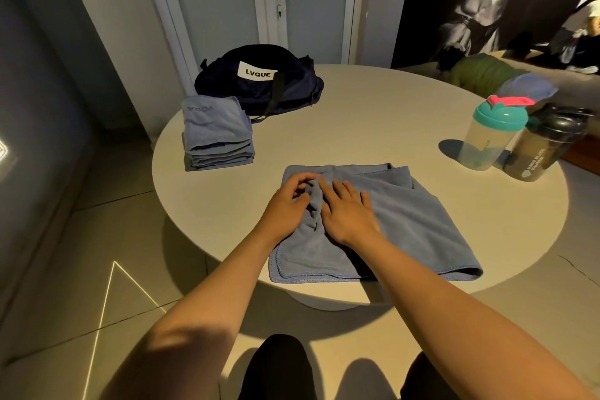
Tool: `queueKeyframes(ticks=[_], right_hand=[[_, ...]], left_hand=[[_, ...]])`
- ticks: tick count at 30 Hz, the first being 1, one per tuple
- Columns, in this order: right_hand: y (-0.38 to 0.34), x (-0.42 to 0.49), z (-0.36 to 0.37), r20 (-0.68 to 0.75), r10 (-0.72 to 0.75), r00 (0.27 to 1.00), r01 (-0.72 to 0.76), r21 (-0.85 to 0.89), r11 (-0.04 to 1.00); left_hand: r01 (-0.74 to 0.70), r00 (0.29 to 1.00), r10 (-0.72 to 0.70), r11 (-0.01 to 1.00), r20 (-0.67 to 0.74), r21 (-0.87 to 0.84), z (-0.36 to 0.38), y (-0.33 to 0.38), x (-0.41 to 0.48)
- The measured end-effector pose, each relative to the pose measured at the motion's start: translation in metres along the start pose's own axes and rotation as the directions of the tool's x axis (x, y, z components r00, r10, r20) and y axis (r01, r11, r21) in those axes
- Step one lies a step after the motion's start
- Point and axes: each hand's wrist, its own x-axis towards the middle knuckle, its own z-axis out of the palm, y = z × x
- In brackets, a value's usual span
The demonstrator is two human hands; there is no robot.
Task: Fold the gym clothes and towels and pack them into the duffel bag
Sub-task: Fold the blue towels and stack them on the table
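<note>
A blue towel point(406, 221) lies partly folded on the round white table point(373, 114), near its front edge. My left hand point(287, 204) rests on the towel's left part with its fingers slightly curled against a raised wrinkle. Just right of that wrinkle, my right hand point(349, 211) lies flat on the cloth with straight fingers. A stack of folded blue towels point(216, 136) sits at the table's left side. Behind the stack stands a dark navy duffel bag point(263, 81) with a white label, apparently closed.
Two shaker bottles stand at the table's right edge: a clear one with a teal lid point(490, 136) and a dark one point(545, 146). Green and blue clothing point(487, 75) lies on a surface behind the table. A white door is at the back.
</note>
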Motion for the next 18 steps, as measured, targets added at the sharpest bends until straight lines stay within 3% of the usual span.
queueKeyframes(ticks=[4, 6, 10, 13, 18], right_hand=[[0.0, -0.002, 0.001, 0.005, 0.005, 1.0, -0.005, -0.01, 1.0], [0.0, -0.001, 0.001, 0.007, 0.016, 1.0, -0.016, 0.009, 1.0], [0.0, 0.0, 0.0, 0.033, 0.013, 0.999, -0.014, 0.011, 1.0], [-0.001, 0.001, -0.004, 0.053, 0.018, 0.998, -0.02, 0.03, 0.999], [-0.008, 0.014, -0.01, -0.066, 0.066, 0.996, -0.06, 0.094, 0.994]], left_hand=[[-0.032, 0.998, 0.026, 0.996, -0.064, -0.086, -0.004, 0.0, -0.001], [-0.019, 0.982, 0.0, 0.994, -0.188, -0.103, -0.012, -0.007, -0.001], [0.102, 0.925, -0.062, 0.991, -0.374, 0.09, -0.02, -0.016, -0.003], [0.084, 0.968, -0.033, 0.976, -0.248, 0.2, -0.015, -0.015, -0.002], [0.052, 0.989, -0.047, 0.998, -0.141, 0.03, -0.018, -0.008, -0.002]])
